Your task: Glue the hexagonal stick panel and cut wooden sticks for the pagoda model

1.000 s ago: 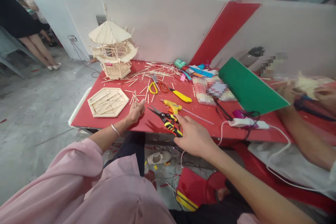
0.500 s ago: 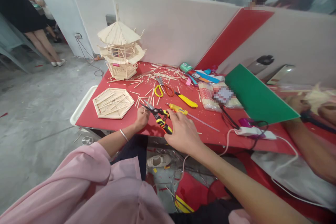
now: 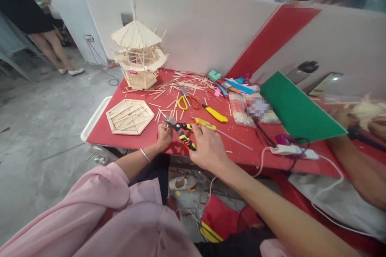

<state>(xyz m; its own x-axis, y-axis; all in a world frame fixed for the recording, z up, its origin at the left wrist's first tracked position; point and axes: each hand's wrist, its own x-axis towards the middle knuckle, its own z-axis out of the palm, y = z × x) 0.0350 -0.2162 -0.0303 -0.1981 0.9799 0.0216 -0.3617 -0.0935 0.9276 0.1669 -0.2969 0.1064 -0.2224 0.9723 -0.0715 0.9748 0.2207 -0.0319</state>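
Observation:
My right hand is wrapped round the yellow-and-black handles of a pair of shears, whose blades point left and away from me. Close to the blades, my left hand is closed in a pinch on a thin wooden stick. Left of that hand lies a hexagonal panel made of pale sticks, with loose sticks on top. Behind it stands a pagoda model built from the same sticks, upright with a pointed roof.
On the red table lie scissors, a yellow-handled cutter, a yellow screwdriver and scattered sticks. Bagged sticks, a green board and a power strip sit rightward. A co-worker's arm is at far right.
The shears' handles look slightly closer together, and their blades still meet the stick by my left hand. Otherwise the view has shifted a little; the objects on the table stay put.

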